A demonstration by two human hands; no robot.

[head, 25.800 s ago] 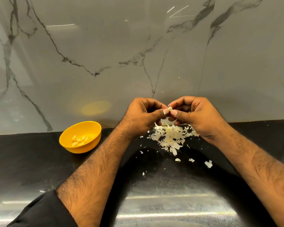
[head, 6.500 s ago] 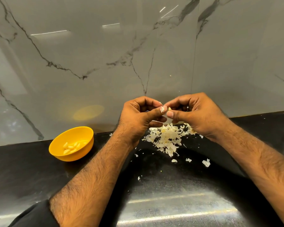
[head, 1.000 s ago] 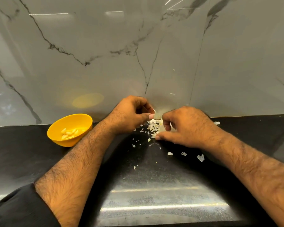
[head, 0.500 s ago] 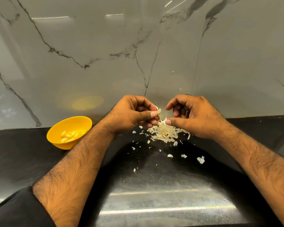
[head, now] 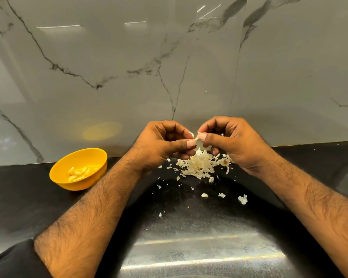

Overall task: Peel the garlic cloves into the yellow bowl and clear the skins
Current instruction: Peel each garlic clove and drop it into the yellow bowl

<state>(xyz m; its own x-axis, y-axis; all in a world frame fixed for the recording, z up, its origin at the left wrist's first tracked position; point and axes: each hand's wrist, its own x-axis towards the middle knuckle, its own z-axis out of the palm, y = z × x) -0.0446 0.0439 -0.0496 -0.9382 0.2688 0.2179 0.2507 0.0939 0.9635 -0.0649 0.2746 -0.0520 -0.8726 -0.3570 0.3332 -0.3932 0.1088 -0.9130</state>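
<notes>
the garlic clove [head: 199, 142] sits pinched between the thumbs and fingertips of both hands, lifted just above the pile of skins [head: 201, 166]. a second ago the hands were down on the surface, the right one pressed into the pile as if fishing out a clove; half a second ago they had come up apart, and now they have closed together on the clove. that reads as a fresh clove picked up and its peeling just starting, so the task is still in its peeling part and the clearing of skins is not yet begun.

the left hand [head: 161, 144] grips the clove with thumb and curled fingers from its side; the right hand [head: 232, 143] pinches it from the other, thumbnail at the papery skin. loose flakes [head: 242, 199] lie scattered nearer the person than the hands. the yellow bowl [head: 79, 169], with several peeled cloves [head: 78, 173] inside, stands well off to the left of the left hand on the black surface [head: 18, 197].
</notes>
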